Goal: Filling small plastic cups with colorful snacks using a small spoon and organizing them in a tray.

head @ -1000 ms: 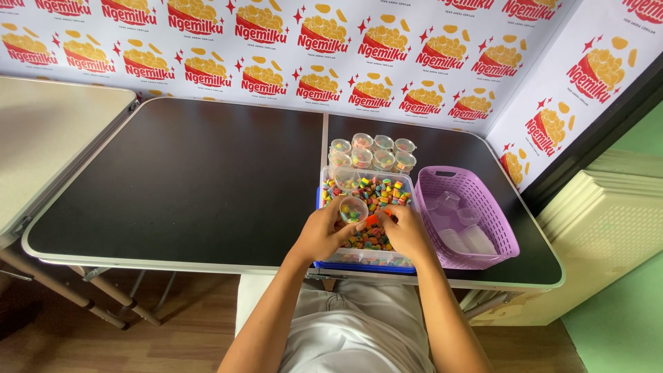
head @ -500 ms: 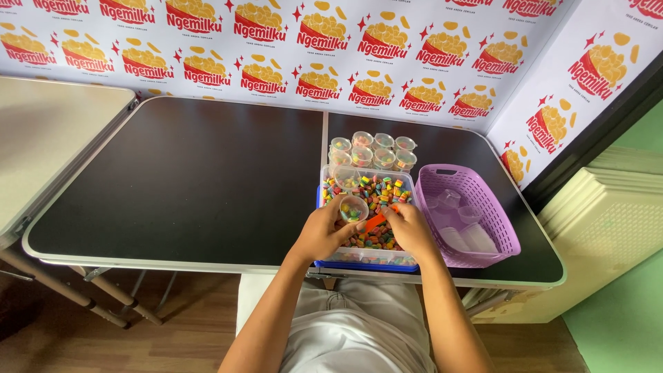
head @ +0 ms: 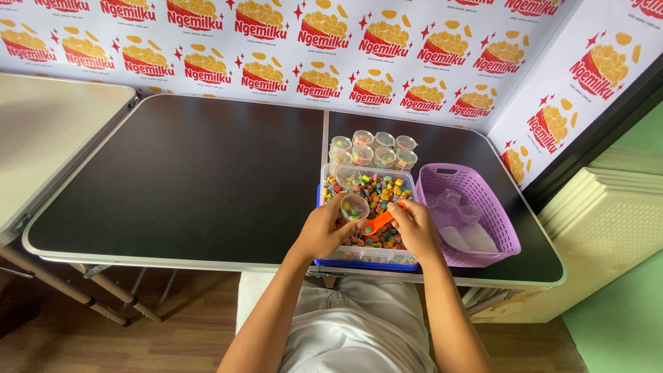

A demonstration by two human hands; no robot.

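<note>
Small clear cup (head: 354, 206), seemingly with a few candies inside, sits pinched in the left hand (head: 323, 231) above the candy bin (head: 368, 257). Just right of the cup, the right hand (head: 413, 229) grips an orange scoop (head: 378, 222). Filled cups (head: 373, 149) stand behind the bin; a purple basket (head: 492, 220) lies to its right on the tabletop (head: 186, 179).

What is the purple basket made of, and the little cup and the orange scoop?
The purple basket looks like moulded plastic: one even colour and walls full of small regular holes. The little cup in the left hand seems to be thin clear plastic, since the coloured candies show through it. The orange scoop in the right hand looks like smooth, solid plastic.
</note>
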